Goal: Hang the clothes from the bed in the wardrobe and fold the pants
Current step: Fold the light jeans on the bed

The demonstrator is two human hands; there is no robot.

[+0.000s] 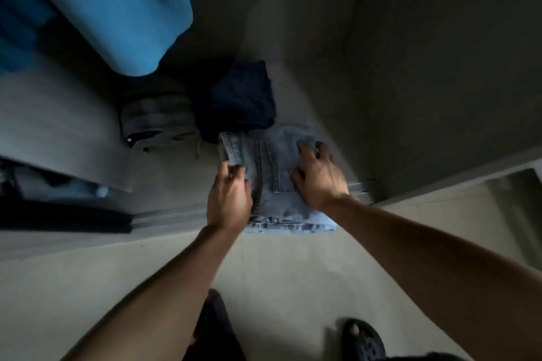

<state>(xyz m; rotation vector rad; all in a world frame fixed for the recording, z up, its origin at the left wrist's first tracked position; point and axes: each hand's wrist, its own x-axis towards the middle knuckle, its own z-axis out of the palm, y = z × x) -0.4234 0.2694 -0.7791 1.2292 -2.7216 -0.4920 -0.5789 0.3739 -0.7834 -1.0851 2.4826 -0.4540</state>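
Note:
Folded light-blue jeans (275, 173) lie at the front edge of the wardrobe floor (176, 182). My left hand (230, 193) grips the jeans' left side, fingers curled over the fold. My right hand (318, 176) rests on top of their right side, fingers spread and pressing down. Behind the jeans sits a folded dark navy garment (240, 99), and to its left a folded grey garment (157, 121) with a drawstring.
A bright blue garment (114, 6) hangs at the upper left inside the wardrobe. The wardrobe's right wall (440, 67) rises beside the jeans. My foot in a dark sandal (363, 340) stands on the pale floor (293, 278) below.

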